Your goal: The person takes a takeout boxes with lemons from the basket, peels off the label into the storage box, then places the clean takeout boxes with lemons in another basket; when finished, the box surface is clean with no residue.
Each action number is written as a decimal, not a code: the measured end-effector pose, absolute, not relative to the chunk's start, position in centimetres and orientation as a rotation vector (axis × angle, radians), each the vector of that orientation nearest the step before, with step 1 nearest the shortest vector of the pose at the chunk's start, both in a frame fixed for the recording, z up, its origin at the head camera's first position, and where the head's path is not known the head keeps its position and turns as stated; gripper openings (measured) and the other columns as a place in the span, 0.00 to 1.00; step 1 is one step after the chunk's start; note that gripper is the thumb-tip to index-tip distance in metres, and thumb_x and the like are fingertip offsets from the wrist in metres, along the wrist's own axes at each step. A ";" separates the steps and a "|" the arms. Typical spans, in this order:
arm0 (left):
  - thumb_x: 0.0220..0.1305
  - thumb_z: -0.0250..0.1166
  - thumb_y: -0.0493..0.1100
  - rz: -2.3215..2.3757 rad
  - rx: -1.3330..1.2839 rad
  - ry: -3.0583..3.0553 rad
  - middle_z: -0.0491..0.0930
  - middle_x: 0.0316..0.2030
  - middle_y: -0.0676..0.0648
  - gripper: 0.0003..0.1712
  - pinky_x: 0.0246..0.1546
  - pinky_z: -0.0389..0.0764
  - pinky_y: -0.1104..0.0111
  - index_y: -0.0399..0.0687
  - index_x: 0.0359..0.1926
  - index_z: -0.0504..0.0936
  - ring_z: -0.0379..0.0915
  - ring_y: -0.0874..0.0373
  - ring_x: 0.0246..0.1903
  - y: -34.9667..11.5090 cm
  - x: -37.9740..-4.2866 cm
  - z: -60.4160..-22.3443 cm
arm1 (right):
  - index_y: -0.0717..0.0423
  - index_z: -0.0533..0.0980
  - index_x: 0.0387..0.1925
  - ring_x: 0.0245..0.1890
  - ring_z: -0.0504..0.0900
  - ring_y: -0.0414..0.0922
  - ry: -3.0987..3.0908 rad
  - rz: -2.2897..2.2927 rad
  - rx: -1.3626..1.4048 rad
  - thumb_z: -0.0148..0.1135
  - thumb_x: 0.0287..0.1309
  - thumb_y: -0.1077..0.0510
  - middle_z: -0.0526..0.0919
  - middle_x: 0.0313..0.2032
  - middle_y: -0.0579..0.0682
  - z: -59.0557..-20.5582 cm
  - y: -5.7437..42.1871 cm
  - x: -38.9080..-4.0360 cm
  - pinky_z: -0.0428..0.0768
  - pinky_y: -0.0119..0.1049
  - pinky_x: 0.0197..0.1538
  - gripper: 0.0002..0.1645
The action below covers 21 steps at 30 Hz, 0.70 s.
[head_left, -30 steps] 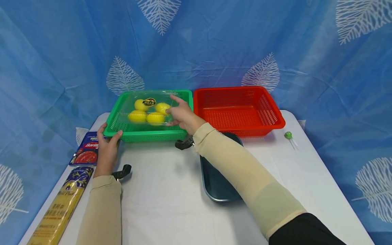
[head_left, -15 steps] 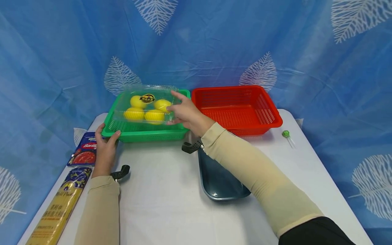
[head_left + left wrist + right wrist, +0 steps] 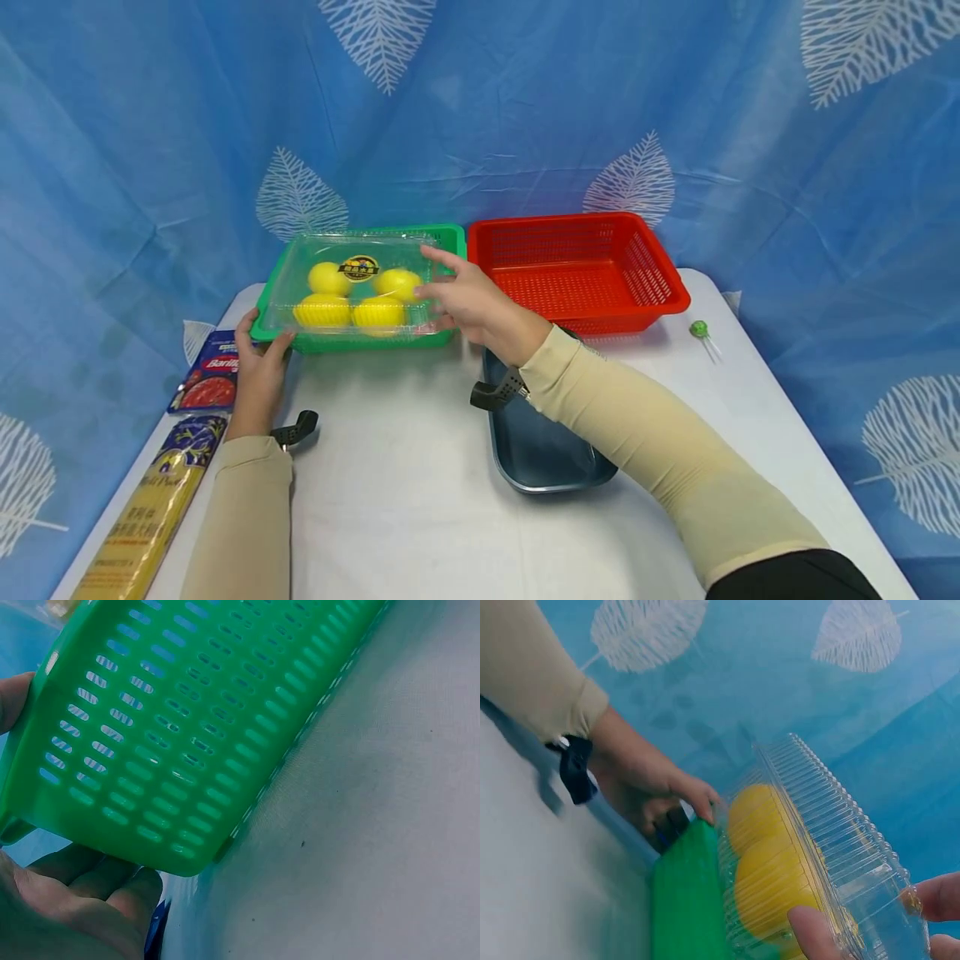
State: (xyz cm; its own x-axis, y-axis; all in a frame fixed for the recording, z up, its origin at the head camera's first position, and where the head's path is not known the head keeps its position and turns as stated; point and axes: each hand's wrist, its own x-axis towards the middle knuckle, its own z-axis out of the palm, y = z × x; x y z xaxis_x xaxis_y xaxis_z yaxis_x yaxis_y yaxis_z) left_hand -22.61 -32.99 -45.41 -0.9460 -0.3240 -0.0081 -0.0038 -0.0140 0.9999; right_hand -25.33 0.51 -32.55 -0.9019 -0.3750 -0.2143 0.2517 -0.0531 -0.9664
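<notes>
A clear plastic clamshell box (image 3: pixel 358 268) with a dark round label holds several yellow round fruits (image 3: pixel 322 310), which look like lemons. My right hand (image 3: pixel 483 304) grips its right end, thumb and fingers on opposite sides in the right wrist view. The box hangs tilted above the green basket (image 3: pixel 453 240), covering most of the basket's inside in the head view. At the basket's front left corner, my left hand (image 3: pixel 261 375) holds the rim. Its thumb lies on the rim and its other fingers are against the end wall (image 3: pixel 112 847) in the left wrist view.
A red basket (image 3: pixel 577 279) stands right of the green one. A dark tray (image 3: pixel 551 450) lies partly under my right forearm. A green lollipop (image 3: pixel 699 329) is at the right. A Barilla packet (image 3: pixel 206 375) and a spaghetti bag (image 3: pixel 146 517) lie along the left edge.
My right hand has raised the clear box out of the green basket and brought it nearer to me and slightly left. My left hand keeps its hold on the basket corner.
</notes>
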 end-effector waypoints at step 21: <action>0.72 0.65 0.64 -2.021 0.388 -2.166 0.49 0.79 0.45 0.50 0.73 0.59 0.47 0.80 0.81 0.41 0.55 0.46 0.72 -32.9 -21.0 -44.6 | 0.34 0.63 0.81 0.57 0.83 0.55 1.725 -1.953 -0.208 0.65 0.70 0.67 0.64 0.76 0.60 -33.9 3.0 -19.2 0.88 0.51 0.43 0.45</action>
